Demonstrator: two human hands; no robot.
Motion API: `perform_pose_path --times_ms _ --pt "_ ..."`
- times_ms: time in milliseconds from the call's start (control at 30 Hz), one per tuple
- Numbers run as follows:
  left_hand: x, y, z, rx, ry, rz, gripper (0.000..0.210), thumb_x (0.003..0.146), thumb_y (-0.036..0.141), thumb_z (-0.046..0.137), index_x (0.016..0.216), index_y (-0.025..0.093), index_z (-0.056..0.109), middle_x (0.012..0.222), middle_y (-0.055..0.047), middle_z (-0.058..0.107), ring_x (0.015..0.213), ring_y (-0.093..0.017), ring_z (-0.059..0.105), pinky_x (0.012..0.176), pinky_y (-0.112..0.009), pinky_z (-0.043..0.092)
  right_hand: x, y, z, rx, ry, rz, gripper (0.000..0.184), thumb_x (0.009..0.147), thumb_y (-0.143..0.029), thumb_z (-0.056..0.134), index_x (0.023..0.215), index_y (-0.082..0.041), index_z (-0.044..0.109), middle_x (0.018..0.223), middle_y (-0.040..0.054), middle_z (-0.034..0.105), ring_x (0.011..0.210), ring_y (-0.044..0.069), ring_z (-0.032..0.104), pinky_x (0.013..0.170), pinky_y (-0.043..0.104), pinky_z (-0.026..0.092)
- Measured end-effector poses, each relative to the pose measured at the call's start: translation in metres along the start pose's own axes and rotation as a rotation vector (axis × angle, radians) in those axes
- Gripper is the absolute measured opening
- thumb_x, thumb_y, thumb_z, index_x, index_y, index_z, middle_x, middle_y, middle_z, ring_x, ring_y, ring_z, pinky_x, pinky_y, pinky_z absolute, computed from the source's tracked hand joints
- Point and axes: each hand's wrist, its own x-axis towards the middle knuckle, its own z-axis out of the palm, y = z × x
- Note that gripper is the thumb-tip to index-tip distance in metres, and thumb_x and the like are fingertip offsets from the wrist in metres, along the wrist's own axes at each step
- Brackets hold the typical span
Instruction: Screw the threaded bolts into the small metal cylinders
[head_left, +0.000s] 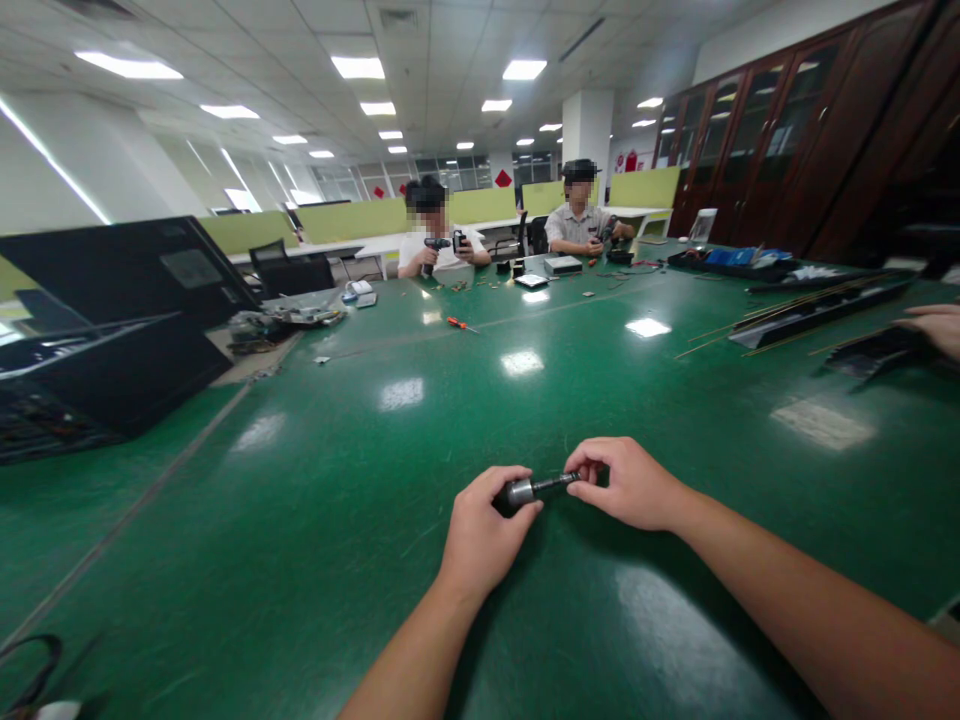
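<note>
In the lower middle of the head view, my left hand [480, 530] is closed around the thick end of a black-and-silver cylindrical tool [520, 492]. A thin dark shaft [553, 483] sticks out of its silver collar towards the right. The far tip of this shaft is pinched between the thumb and fingers of my right hand [626, 482], which partly hide it. The tool lies roughly level, just over the green table [360, 590]. Its exact kind cannot be made out.
An orange screwdriver [459, 323] lies farther back. Black panels [127, 280] stand at the left. Thin rods [795, 310] and black trays [727, 264] lie at the right, near another person's hand [937, 325]. Two people sit across the table, one holding a drill [435, 245].
</note>
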Motion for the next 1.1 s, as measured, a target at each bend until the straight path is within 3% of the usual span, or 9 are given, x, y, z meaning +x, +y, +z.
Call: perform_pose_path --times_ms 800,967,1100 --pt "0.001 0.000 -0.002 0.016 0.011 -0.017 0.029 0.074 0.017 0.076 0.102 0.024 0.072 0.101 -0.002 0.074 0.094 -0.021 0.067 0.089 -0.036 0.051 0.001 0.000 -0.007 0.023 0.034 0.032 0.008 0.081 -0.022 0.068 0.086 -0.017 0.072 0.075 0.0010 0.067 0.067 0.014 0.061 0.065 0.025 0.046" --pt "0.005 -0.002 -0.005 0.054 0.096 -0.109 0.029 0.076 0.032 0.075 0.104 0.024 0.072 0.099 -0.004 0.073 0.091 -0.023 0.066 0.087 -0.039 0.050 0.008 0.014 -0.007 0.145 0.081 0.122 0.026 0.089 -0.039 0.061 0.087 -0.016 0.072 0.074 0.0020 0.067 0.066 0.014 0.059 0.063 0.025 0.044" --pt "0.009 -0.002 -0.009 -0.038 0.097 -0.200 0.034 0.075 0.042 0.075 0.102 0.021 0.071 0.091 -0.004 0.073 0.080 -0.022 0.065 0.078 -0.037 0.052 0.014 0.029 0.005 0.238 0.030 0.173 0.044 0.096 -0.047 0.046 0.078 -0.014 0.069 0.066 0.0021 0.064 0.059 0.013 0.059 0.057 0.023 0.044"
